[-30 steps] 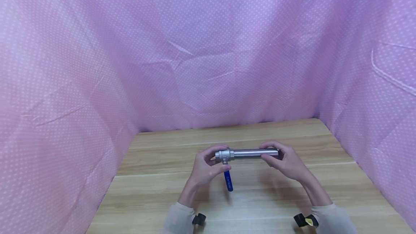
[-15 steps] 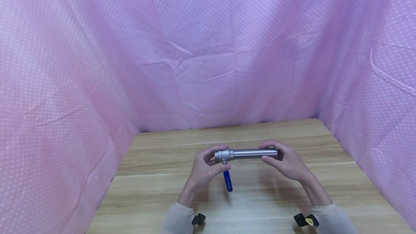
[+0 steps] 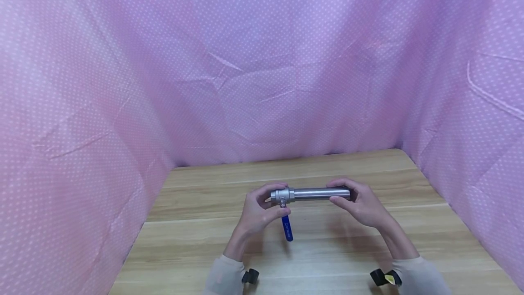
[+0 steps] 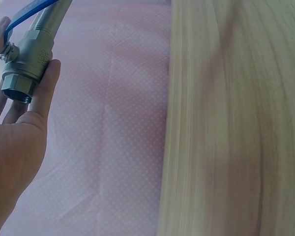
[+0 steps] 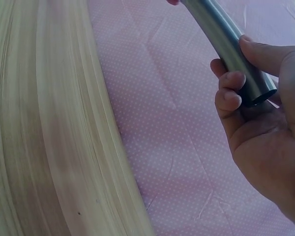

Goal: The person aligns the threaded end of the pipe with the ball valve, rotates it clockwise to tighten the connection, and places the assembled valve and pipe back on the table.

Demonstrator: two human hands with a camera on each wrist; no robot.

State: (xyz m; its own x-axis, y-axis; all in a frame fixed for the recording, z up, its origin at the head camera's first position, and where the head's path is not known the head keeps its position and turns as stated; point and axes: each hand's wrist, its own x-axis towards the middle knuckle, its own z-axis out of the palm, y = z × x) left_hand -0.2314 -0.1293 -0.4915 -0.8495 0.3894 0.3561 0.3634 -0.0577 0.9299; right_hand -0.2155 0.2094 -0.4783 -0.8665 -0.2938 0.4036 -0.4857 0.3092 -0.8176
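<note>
A silver ball valve [image 3: 282, 195] with a blue lever handle [image 3: 288, 229] is joined to a straight metal pipe [image 3: 317, 193], held level above the table. My left hand [image 3: 258, 213] grips the valve body, its thumb against the top of the lever. In the left wrist view, the valve's open hex end [image 4: 18, 88] faces the palm. My right hand [image 3: 362, 204] holds the pipe's far end between thumb and fingers. The right wrist view shows the fingers curled round the pipe [image 5: 236, 51], its hollow end near the palm.
Below the hands lies a wood-grain table [image 3: 196, 222], with their shadows on it. Pink dotted cloth [image 3: 262, 104] hangs behind and on both sides. Black straps [image 3: 250, 277] are on both wrists at the sleeve cuffs.
Almost nothing differs. The right thumb has shifted very slightly along the pipe; the valve and both hands keep their places.
</note>
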